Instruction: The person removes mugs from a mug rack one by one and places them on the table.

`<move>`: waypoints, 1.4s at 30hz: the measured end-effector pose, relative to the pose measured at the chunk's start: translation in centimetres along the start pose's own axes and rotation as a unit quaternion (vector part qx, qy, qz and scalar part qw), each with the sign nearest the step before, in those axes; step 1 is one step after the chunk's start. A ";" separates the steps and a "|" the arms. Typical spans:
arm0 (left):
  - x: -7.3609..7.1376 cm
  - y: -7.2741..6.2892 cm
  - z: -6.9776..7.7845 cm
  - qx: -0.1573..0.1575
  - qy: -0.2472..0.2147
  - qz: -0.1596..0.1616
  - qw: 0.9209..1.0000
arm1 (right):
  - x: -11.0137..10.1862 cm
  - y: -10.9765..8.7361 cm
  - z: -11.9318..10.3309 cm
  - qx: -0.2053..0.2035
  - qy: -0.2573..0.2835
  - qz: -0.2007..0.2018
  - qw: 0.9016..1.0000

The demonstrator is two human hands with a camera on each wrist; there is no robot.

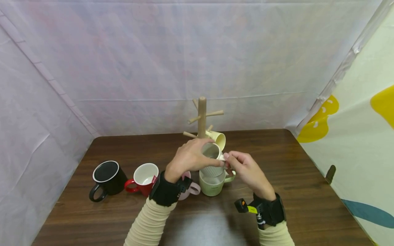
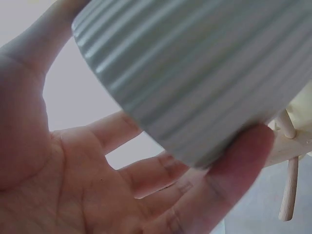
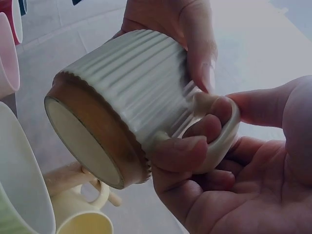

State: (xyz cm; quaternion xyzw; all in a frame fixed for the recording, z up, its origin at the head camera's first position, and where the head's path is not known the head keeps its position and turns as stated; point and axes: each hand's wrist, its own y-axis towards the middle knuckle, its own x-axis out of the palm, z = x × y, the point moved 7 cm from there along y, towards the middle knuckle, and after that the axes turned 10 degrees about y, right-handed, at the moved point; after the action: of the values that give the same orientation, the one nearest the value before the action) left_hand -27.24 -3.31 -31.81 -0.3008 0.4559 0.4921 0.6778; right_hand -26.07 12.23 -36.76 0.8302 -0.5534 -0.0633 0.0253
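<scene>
Both hands hold a white ribbed mug (image 3: 131, 83) with a brown base band, raised above the table and tilted. My left hand (image 1: 191, 157) grips its body near the rim, thumb on one side and fingers on the other. The right hand (image 1: 246, 169) holds the mug's handle (image 3: 226, 139), with fingers through the loop and the thumb on its outside. Below it in the head view stands a light green mug (image 1: 210, 186). Just behind is a wooden mug tree (image 1: 201, 114), with a pale yellow mug (image 1: 219, 139) hanging on a low peg.
Left of the green mug stands a pink mug (image 1: 194, 188), partly hidden by my left wrist. Farther left are a red mug (image 1: 144, 176) with a white inside and a black mug (image 1: 115, 182). All stand on the dark wooden table (image 1: 307, 205), with white sheeting (image 1: 138, 68) behind.
</scene>
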 end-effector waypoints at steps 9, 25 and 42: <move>0.1 -0.2 0.2 0.024 -0.057 0.011 0.998 | -1.2 -0.2 0.3 0.002 0.033 -0.002 0.999; 0.6 -0.5 -0.3 0.070 -0.147 0.003 0.987 | -4.1 -0.8 0.2 -0.013 0.044 0.037 0.998; 2.0 -1.7 -3.5 0.025 -0.174 0.001 0.985 | -6.9 -1.2 0.8 -0.038 0.110 0.060 0.991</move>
State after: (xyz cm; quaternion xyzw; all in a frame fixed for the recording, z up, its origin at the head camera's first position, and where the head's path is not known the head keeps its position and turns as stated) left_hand -26.60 -6.05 -35.11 -0.1931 0.3440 0.5257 0.7536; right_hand -27.74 19.08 -37.17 0.7961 -0.5929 0.0088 0.1213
